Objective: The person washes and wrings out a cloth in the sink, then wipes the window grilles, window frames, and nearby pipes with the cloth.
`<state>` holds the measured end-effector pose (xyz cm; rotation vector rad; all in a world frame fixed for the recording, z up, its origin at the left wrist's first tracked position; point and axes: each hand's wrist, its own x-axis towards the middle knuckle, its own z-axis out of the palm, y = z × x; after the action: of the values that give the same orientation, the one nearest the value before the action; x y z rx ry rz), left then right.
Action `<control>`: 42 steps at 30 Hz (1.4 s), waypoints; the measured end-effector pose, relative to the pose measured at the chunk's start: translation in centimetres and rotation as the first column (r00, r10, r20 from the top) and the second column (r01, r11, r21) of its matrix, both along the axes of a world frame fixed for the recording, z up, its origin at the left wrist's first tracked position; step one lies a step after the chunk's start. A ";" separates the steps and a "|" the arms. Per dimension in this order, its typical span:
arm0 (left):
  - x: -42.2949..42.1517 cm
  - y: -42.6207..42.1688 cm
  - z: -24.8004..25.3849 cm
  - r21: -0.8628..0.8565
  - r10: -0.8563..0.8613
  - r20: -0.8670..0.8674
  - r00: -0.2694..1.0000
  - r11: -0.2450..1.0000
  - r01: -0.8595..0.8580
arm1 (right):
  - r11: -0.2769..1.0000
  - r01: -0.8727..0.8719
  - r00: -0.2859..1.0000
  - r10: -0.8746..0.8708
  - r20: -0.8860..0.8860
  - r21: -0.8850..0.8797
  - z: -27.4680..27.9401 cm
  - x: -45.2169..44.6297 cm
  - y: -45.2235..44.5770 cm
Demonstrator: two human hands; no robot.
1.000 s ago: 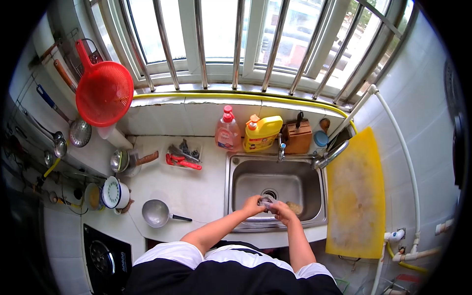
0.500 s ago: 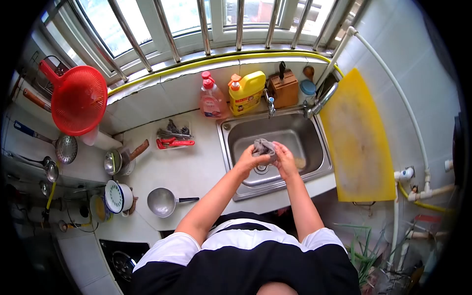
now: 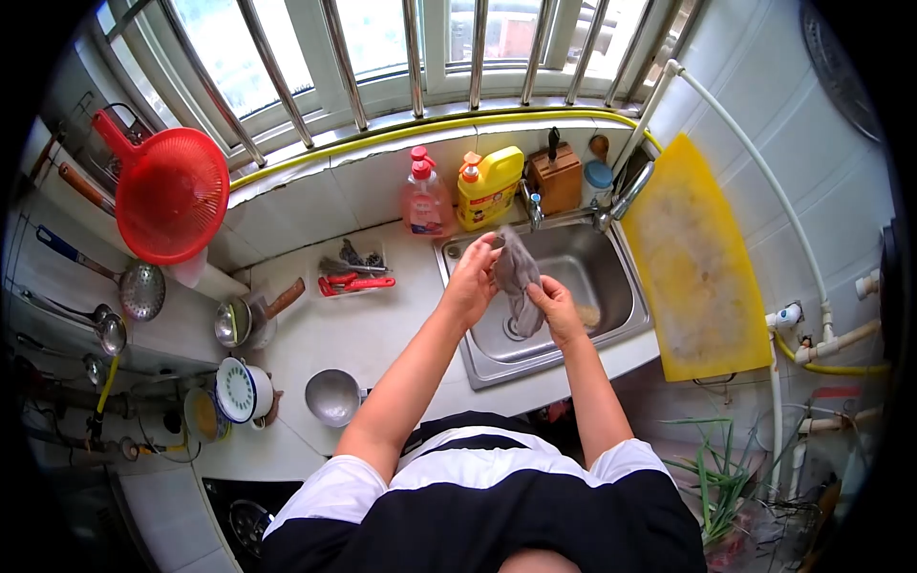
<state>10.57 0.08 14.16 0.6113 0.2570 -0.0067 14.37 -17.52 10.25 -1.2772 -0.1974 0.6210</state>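
Note:
A grey cloth (image 3: 519, 279) hangs stretched between my two hands, above the steel sink (image 3: 611, 263). My left hand (image 3: 471, 279) grips its upper left end, thumb and fingers pinched near the top. Lower down on the right, my right hand (image 3: 559, 307) pinches the cloth's other edge. Part of the drain shows in the basin below the cloth, and a yellowish item (image 3: 587, 313) lies at the basin's right side. Behind the sink is the faucet (image 3: 626, 196).
A pink soap bottle (image 3: 426, 199) and a yellow detergent jug (image 3: 490, 191) stand behind the sink beside a knife block (image 3: 556, 178). On the counter are a tray of red-handled tools (image 3: 353, 283) and a saucepan (image 3: 332, 397). A yellow board (image 3: 693, 277) leans at right.
The bunched cloth has been spread out lengthwise. My left hand has moved up and left, my right hand slightly down and right. The camera view has shifted a little.

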 end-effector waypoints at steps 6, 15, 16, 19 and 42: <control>-0.9 0.1 -2.5 0.365 -0.229 -0.096 0.969 0.898 0.248 | 0.987 0.087 0.960 -0.046 0.277 -0.136 1.8 -0.1 1.0; -0.9 3.6 -2.0 0.810 0.112 0.446 0.888 0.370 -0.454 | 0.883 0.442 0.711 -0.240 0.661 -0.155 3.1 0.0 -0.1; -1.0 4.0 -0.6 0.843 0.081 0.519 0.851 0.117 -0.525 | 0.918 0.371 0.811 -0.248 0.529 -0.138 2.9 -0.1 -0.2; -0.8 5.1 2.4 0.823 -0.020 0.529 0.848 0.255 -0.508 | 0.964 0.217 0.921 -0.149 0.359 -0.156 3.0 0.1 -0.4; -6.9 17.8 5.4 0.955 -0.296 0.233 0.926 0.248 -0.161 | 0.959 0.020 0.813 0.149 0.563 -0.283 11.2 0.3 5.8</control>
<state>3.69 17.87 19.54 1.9164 -0.2137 0.2098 14.64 -11.74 21.44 -1.7205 -0.6858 0.2995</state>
